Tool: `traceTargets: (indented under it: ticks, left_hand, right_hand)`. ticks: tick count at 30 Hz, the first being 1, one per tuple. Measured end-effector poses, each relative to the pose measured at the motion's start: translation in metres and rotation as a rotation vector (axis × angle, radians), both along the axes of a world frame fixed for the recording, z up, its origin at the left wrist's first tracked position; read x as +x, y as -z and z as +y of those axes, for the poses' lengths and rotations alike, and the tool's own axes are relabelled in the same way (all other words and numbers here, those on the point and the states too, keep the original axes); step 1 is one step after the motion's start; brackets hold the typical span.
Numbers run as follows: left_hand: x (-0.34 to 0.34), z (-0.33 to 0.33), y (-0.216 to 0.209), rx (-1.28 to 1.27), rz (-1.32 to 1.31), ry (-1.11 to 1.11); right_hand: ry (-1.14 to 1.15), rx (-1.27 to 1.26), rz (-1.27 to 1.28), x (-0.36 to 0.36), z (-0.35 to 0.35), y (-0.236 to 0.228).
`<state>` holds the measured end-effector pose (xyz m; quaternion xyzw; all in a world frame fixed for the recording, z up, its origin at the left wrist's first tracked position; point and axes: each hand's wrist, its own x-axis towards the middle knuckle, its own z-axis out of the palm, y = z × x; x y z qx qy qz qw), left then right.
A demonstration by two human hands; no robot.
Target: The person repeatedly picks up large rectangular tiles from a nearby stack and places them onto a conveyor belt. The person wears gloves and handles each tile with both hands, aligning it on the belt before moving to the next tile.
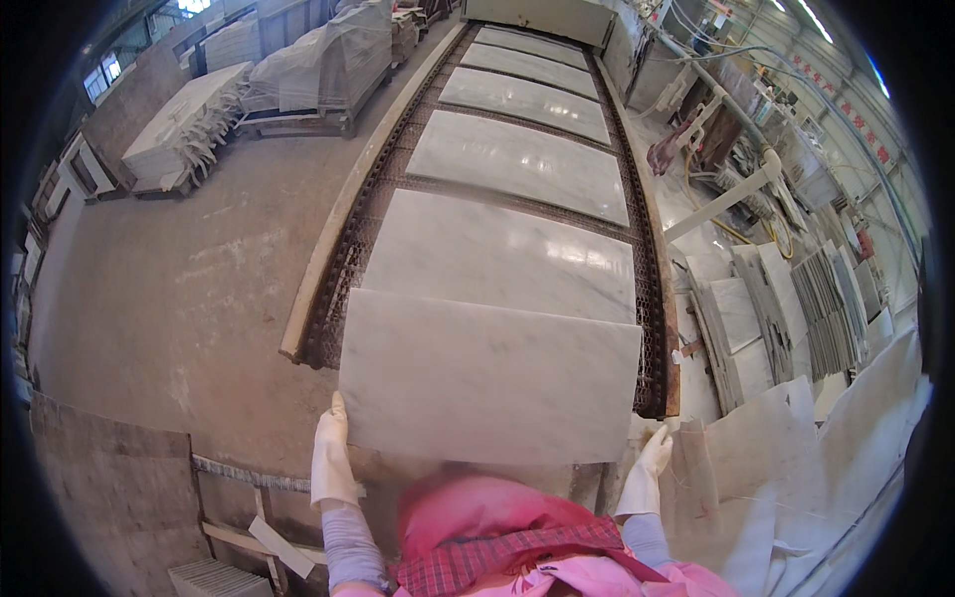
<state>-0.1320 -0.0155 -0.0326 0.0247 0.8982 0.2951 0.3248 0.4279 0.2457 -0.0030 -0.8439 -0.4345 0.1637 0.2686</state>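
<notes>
My gloved left hand [333, 448], fingers partly hidden, touches the left edge of a white slab [487, 383]; my gloved right hand [649, 468], loosely bent, is just beside the slab's near right corner. I cannot tell if either grips. The slab spans the conveyor's [650, 308] near end. Beyond the slab lie more slabs [502, 244]; far to its left, a wrapped stack [323, 65].

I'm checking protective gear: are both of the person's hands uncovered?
No, the left hand and the right hand are both covered by pale gloves.
</notes>
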Motion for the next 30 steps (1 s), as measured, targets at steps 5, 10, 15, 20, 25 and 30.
traceTargets:
  ticks: [5, 10, 15, 20, 25, 30]
  left_hand:
    - [-0.004, 0.005, -0.003, -0.086, 0.043, 0.043]
    - [-0.003, 0.008, -0.001, -0.084, 0.164, 0.09]
    - [-0.002, 0.01, 0.001, -0.064, 0.27, 0.087]
    - [-0.006, 0.002, -0.001, -0.027, 0.271, 0.115]
    - [0.002, -0.013, -0.001, -0.009, 0.172, 0.119]
    - [0.004, -0.031, 0.004, -0.028, 0.182, 0.165]
  right_hand:
    - [-0.216, -0.296, 0.603, -0.033, -0.002, -0.006]
    - [-0.295, -0.286, 0.659, -0.072, -0.003, -0.021]
    - [-0.301, -0.351, 0.477, -0.065, -0.005, -0.013]
    - [-0.273, -0.401, 0.362, -0.052, -0.014, -0.002]
    - [-0.242, -0.429, 0.316, -0.038, -0.031, 0.008]
    - [-0.229, -0.436, 0.316, -0.029, -0.046, 0.016]
